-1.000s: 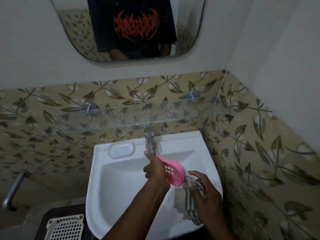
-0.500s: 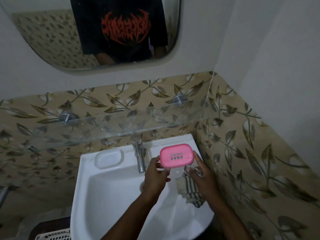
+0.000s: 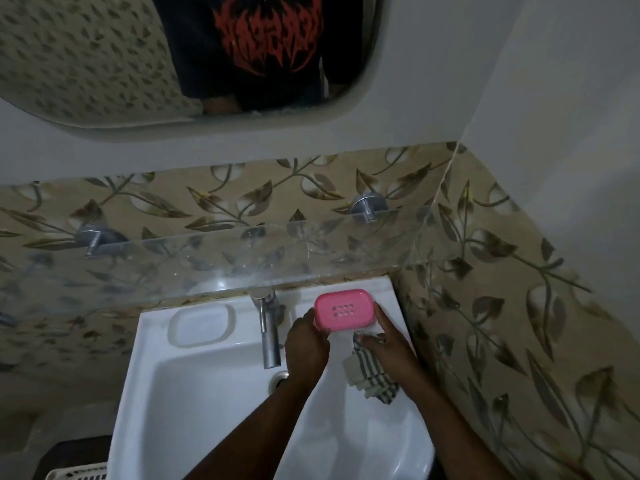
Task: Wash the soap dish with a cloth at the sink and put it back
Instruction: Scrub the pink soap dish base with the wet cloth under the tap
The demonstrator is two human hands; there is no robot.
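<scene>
The pink soap dish point(image 3: 344, 310), with drain holes in its middle, sits flat at the back right ledge of the white sink point(image 3: 194, 403), right of the tap. My left hand point(image 3: 306, 344) grips its left end. My right hand point(image 3: 388, 344) touches its right end with a fingertip while holding a beige cloth with dark stripes point(image 3: 369, 374), which hangs over the basin. I cannot tell whether the dish rests fully on the ledge.
A chrome tap point(image 3: 268, 327) stands at the back middle of the sink, with a moulded soap recess point(image 3: 201, 325) to its left. A glass shelf point(image 3: 242, 261) juts out just above the sink's back edge. A white slotted basket point(image 3: 78, 471) is at lower left. The tiled wall is close on the right.
Both hands lifted the pink dish out of the basin, turned it flat, and brought it back and right to the sink's rear ledge. The cloth stayed in my right hand.
</scene>
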